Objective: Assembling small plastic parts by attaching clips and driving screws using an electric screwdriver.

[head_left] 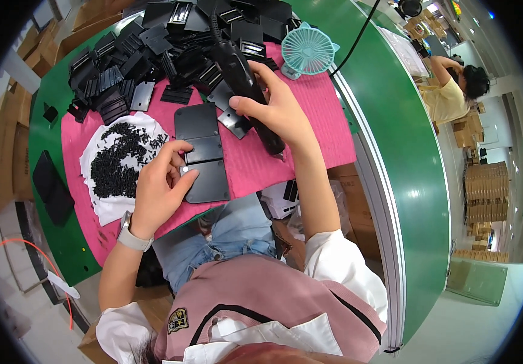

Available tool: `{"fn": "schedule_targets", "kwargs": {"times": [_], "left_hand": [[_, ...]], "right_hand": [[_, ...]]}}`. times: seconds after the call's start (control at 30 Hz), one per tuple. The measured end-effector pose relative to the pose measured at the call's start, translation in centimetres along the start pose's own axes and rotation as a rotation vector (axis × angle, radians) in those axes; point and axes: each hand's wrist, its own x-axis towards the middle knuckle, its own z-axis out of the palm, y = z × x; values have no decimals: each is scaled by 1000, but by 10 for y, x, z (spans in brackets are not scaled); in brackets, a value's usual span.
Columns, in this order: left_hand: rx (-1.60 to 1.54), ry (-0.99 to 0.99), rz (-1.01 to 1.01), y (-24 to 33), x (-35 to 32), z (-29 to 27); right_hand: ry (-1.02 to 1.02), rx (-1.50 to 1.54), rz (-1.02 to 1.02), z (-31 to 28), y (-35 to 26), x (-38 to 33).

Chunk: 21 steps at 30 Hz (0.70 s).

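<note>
My right hand (pixel 276 109) is closed around a black electric screwdriver (pixel 240 76), its tip pointing down toward the pink mat at the right. My left hand (pixel 163 182) grips the left edge of a black flat panel assembly (pixel 202 130), thumb and forefinger on its face, the other fingers curled. Several plates side by side seem to make up this assembly. Left of it, small black screw-like parts (pixel 113 167) lie heaped on a white cloth (pixel 107 209). Just beyond the panel lie loose grey-black plates (pixel 235 123), partly under the right hand.
A large pile of black plastic parts (pixel 155 39) covers the far side of the pink mat (pixel 322 115). A turquoise fan (pixel 307 51) stands far right. On the green table (pixel 55 212) lies a dark phone-like slab (pixel 52 188). Another person (pixel 449 94) sits beyond, near stacked cartons (pixel 486 191).
</note>
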Motion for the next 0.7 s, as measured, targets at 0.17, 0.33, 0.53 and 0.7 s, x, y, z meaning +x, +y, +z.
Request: {"fn": "schedule_targets", "kwargs": {"times": [0.17, 0.33, 0.53, 0.7], "left_hand": [[-99, 10, -28, -1, 1, 0], [-213, 79, -92, 0, 2, -9], [-210, 106, 89, 10, 2, -24], [6, -4, 269, 29, -3, -52]], "right_hand": [[114, -340, -86, -4, 23, 11], [223, -737, -165, -7, 17, 8], [326, -985, -282, -1, -9, -2], [-394, -748, -686, 28, -70, -9]]}}
